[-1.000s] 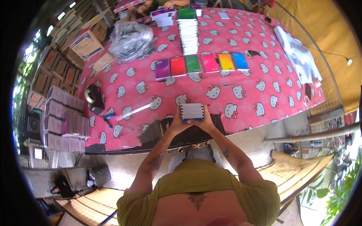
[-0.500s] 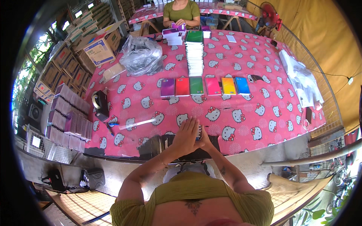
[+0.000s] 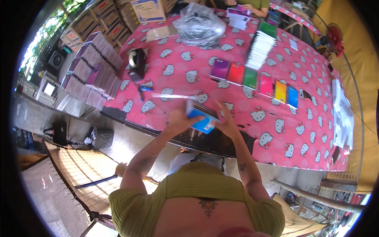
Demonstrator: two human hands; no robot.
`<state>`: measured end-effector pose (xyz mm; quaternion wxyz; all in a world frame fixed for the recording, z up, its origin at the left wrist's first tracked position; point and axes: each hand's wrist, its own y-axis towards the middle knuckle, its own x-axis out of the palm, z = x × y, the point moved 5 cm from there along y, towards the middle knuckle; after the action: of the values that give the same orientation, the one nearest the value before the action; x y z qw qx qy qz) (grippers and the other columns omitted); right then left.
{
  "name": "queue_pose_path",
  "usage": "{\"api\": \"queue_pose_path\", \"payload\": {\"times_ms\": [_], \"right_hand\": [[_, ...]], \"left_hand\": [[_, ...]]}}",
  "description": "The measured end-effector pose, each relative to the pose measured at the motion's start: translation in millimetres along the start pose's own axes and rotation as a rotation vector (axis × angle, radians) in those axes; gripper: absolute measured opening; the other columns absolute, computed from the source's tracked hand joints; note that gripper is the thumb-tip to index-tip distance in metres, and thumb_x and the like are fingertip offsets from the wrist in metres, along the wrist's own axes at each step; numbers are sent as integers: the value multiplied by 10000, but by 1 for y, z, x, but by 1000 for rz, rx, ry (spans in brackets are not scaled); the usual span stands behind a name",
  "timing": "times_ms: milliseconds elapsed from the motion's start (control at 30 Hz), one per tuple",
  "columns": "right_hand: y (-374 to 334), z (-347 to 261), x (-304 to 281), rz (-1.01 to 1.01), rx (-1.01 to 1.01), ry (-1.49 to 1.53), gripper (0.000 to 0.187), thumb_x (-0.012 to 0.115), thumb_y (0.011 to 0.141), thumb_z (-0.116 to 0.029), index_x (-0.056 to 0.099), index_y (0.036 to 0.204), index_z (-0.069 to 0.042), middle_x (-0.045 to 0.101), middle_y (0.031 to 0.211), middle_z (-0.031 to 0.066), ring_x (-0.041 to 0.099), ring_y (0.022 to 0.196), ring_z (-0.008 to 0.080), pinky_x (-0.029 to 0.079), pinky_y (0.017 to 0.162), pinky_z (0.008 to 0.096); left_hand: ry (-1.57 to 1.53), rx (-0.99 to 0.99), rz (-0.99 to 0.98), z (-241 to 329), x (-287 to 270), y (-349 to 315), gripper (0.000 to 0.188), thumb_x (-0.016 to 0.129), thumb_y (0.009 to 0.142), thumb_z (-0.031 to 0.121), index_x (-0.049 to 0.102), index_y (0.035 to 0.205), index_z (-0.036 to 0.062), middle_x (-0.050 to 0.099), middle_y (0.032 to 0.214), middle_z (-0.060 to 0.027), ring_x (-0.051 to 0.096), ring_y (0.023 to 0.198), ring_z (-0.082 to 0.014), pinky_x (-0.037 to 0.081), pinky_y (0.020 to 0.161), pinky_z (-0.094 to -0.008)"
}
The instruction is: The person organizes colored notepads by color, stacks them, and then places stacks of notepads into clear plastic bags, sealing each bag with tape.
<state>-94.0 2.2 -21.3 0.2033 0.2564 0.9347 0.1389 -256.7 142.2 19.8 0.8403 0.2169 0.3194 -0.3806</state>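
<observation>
Above the table's near edge I hold a small stack of notebooks (image 3: 204, 125), tilted, with a blue cover facing me and several page edges showing. My left hand (image 3: 179, 121) grips its left side, thumb across the blue cover. At the right end, my right hand (image 3: 229, 126) has its thumb against the stack and its fingers reaching up beside it, slightly blurred. Beyond lies a row of notebooks: purple (image 3: 220, 69), red (image 3: 236, 74), green (image 3: 250, 79), pink (image 3: 265, 85), yellow (image 3: 280, 91) and blue (image 3: 292, 97). Clear plastic strips (image 3: 173, 96) lie just past my left hand.
A tape dispenser (image 3: 137, 65) and a blue-and-black pen (image 3: 143, 90) lie left. Stacked spiral notebooks (image 3: 92, 73) stand beyond the left edge. Farther back are a plastic bag (image 3: 199, 25), a notebook pile (image 3: 260, 49) and a co-worker's hands (image 3: 246, 8). White plastic sheets (image 3: 342, 114) lie right.
My hands, earlier pressed together around the notebooks, have moved apart to its two sides. The blue cover now shows, raised and tilted. The whole view has turned leftward.
</observation>
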Motion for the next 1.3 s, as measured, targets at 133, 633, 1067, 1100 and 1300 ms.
{"api": "queue_pose_path", "payload": {"times_ms": [133,633,1067,1100,1300], "right_hand": [[56,37,79,-76,-79,-170,820,784,763,-425,437,1429,-96,530,1351,169,485,1281,371,373,1060,495],[84,74,109,-411,91,-855,980,767,707,-541,378,1494,-104,363,1540,159,304,1444,334,244,1152,548],[63,20,134,36,246,-255,263,670,873,-226,620,1056,-44,668,912,114,652,831,283,513,747,410],[52,13,130,-34,135,-378,275,692,865,-236,622,1054,-47,664,892,110,653,816,260,515,736,392],[15,21,139,-513,133,-277,193,689,881,-191,635,1026,-76,651,875,114,639,875,303,506,779,423]], "left_hand": [[-704,-396,272,-143,-59,-16,583,844,767,376,621,1131,-21,709,968,-93,677,798,-166,560,723,-327],[-6,-541,-163,-182,-40,84,949,699,679,750,629,1198,-42,687,1094,-236,668,1044,-364,516,868,-433],[-72,-377,178,-211,-61,43,682,598,862,608,618,1160,-5,650,1095,-277,627,1055,-423,472,867,-514],[-85,-292,67,-213,-58,24,585,637,861,531,628,1118,6,650,1091,-267,632,1036,-418,477,854,-506],[84,396,-201,-188,-64,-39,213,752,819,148,648,972,41,651,879,-122,638,763,-306,507,668,-390]]}}
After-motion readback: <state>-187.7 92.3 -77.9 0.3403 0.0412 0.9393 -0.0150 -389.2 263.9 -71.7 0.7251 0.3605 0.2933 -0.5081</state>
